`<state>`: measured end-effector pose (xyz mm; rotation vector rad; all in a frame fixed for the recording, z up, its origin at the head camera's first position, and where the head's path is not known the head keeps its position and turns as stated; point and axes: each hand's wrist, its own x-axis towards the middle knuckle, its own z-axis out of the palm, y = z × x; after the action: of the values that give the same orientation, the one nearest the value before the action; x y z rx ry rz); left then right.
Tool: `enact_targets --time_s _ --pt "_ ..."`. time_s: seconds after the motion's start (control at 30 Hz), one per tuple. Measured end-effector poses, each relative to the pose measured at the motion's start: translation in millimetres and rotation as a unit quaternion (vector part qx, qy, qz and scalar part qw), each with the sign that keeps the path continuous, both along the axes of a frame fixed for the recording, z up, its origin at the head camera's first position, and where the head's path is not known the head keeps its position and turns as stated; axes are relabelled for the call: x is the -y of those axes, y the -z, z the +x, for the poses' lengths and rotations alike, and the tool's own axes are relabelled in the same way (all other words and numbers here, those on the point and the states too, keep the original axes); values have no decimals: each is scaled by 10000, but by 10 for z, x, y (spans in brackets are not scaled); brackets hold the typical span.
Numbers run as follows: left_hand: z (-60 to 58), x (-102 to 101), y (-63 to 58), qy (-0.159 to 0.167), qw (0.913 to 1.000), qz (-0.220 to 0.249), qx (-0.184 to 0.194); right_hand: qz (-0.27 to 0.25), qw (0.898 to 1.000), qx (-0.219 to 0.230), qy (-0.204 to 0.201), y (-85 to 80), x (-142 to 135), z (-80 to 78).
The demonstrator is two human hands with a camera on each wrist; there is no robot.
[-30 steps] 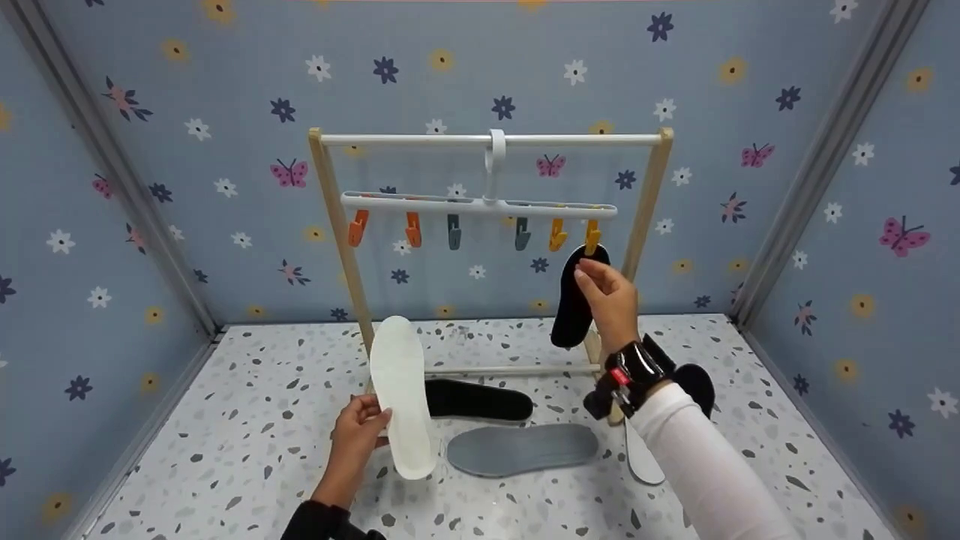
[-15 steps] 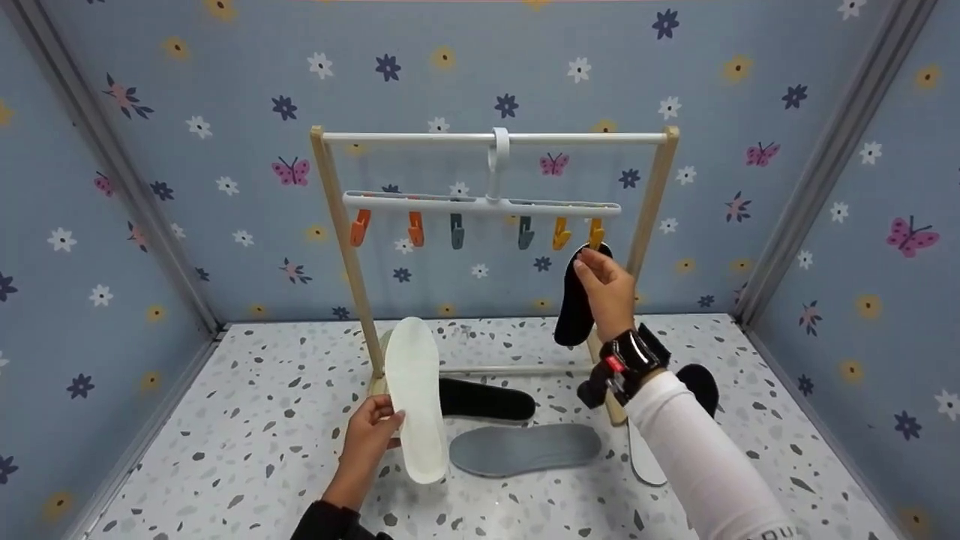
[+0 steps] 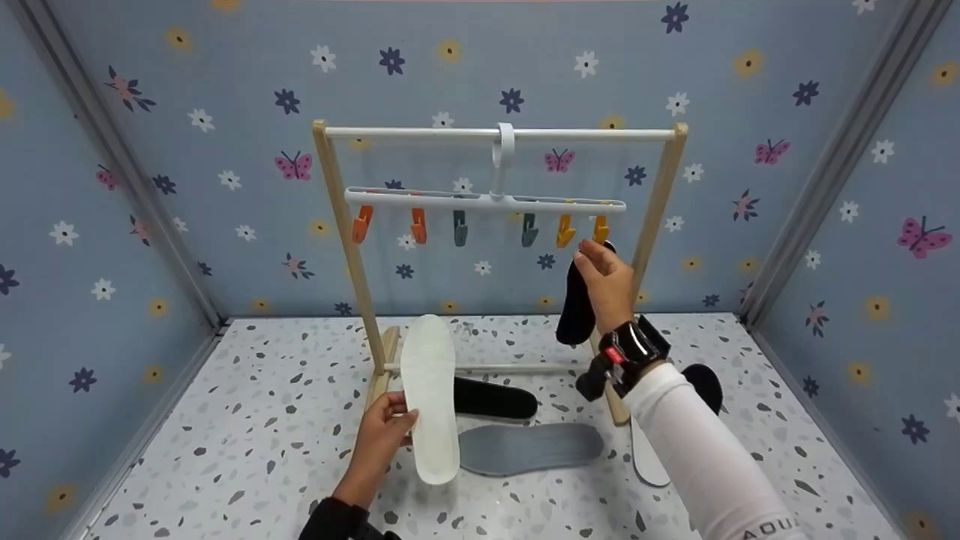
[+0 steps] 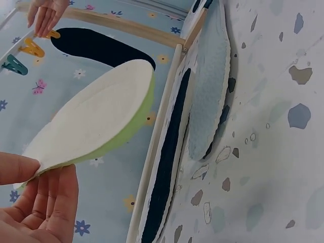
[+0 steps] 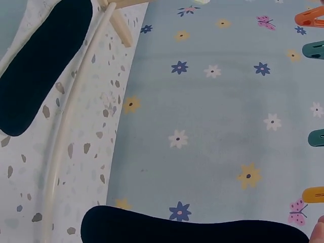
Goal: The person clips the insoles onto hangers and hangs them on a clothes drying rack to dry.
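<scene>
The left hand [image 3: 385, 429] and its white insole [image 3: 430, 397] have moved a bit to the right. The thumb is on the front, near the edge, and the fingers are behind, pinching it. The right hand [image 3: 610, 292] has bent fingers by the end yellow clip [image 3: 601, 226] and the black insole's [image 3: 575, 309] top; I can't tell if they pinch.
</scene>
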<state>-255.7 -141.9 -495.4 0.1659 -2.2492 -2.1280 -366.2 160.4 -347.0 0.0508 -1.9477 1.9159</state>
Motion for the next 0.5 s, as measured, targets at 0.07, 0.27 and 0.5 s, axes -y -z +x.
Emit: enact_targets --time_s 0.07,0.27,0.5 --pt "12 -12 1 141 9999 27 -93 6 10000 -5 -29 1 4 -6" --pt "16 -39 11 323 9992 -25 -240 17 9999 -15 -112 -9 27 -32" --pt "-4 -77 15 340 9988 -248 -247 -33 10000 -15 7 -50 61 -86"
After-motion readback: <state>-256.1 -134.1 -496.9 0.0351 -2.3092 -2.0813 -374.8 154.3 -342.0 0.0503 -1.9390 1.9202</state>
